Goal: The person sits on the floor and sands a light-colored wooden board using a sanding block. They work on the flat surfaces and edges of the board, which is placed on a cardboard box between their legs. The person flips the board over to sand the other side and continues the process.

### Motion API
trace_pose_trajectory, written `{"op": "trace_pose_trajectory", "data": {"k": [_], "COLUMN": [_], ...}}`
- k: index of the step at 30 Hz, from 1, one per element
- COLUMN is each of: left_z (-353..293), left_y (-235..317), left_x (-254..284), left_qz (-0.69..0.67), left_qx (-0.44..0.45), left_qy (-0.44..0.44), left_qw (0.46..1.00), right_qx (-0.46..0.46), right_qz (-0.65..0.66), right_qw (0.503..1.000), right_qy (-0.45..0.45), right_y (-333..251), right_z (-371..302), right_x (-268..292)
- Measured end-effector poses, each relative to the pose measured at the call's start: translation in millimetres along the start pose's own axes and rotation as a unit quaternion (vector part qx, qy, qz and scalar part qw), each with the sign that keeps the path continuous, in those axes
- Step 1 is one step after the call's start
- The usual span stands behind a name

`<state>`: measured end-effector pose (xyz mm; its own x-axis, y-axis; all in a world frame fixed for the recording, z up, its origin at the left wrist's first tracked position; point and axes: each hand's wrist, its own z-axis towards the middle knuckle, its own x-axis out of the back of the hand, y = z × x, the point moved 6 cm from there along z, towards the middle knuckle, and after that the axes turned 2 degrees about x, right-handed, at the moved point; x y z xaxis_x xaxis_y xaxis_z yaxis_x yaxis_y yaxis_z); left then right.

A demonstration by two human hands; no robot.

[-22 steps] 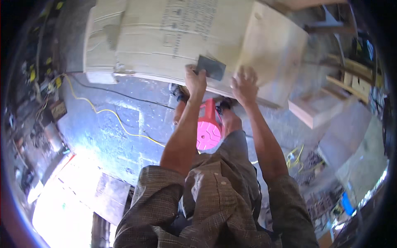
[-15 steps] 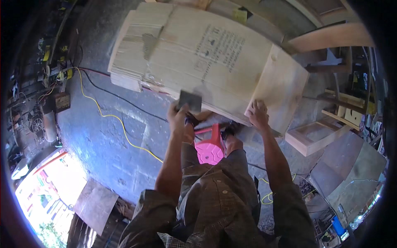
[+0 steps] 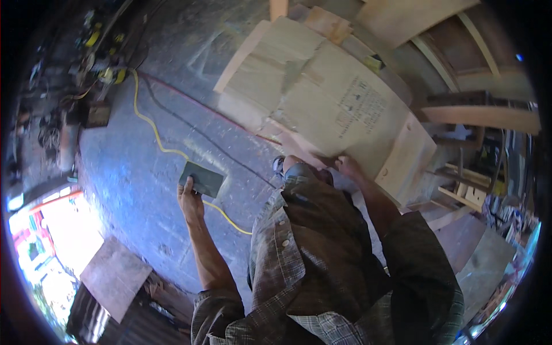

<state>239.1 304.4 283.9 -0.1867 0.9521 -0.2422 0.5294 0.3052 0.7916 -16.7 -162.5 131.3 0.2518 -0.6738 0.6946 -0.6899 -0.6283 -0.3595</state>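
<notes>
My left hand (image 3: 190, 201) is out over the floor at the left, closed on a dark grey-green rectangular sheet of sandpaper (image 3: 202, 180), thumb on top. In front of me lies a large flattened piece of brown cardboard (image 3: 328, 92) with dark print. It covers most of a pale wooden panel (image 3: 405, 158), whose right end shows bare with a round mark in it. My right hand (image 3: 349, 167) is at the near edge of the cardboard, its fingers bent in on that edge; the fingertips are partly hidden.
A yellow cable (image 3: 150, 126) and a dark cable (image 3: 198, 133) cross the concrete floor at left. Tools and a small wooden box (image 3: 98, 114) line the left side. Planks and wooden frames (image 3: 483, 118) crowd the right. A flat sheet (image 3: 115, 279) leans near the bright opening.
My left hand has swung left with the sandpaper, away from the cardboard and out over the floor. My right hand has gone from the bare wood to the cardboard's near edge. The view has turned.
</notes>
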Motion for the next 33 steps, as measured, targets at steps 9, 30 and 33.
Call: {"op": "trace_pose_trajectory", "data": {"k": [9, 30, 33], "left_z": [43, 134, 259], "left_y": [24, 42, 127], "left_x": [57, 393, 381], "left_qz": [0.018, 0.273, 0.325], "left_qx": [0.042, 0.197, 0.123], "left_qy": [-0.012, 0.165, 0.12], "left_qw": [0.999, 0.927, 0.93], "right_qx": [0.169, 0.139, 0.238], "right_qz": [0.024, 0.062, 0.024], "right_qw": [0.985, 0.988, 0.97], "right_qy": [-0.001, -0.039, -0.047], "right_y": [-161, -477, -510], "right_z": [76, 113, 118], "right_x": [74, 11, -9]}}
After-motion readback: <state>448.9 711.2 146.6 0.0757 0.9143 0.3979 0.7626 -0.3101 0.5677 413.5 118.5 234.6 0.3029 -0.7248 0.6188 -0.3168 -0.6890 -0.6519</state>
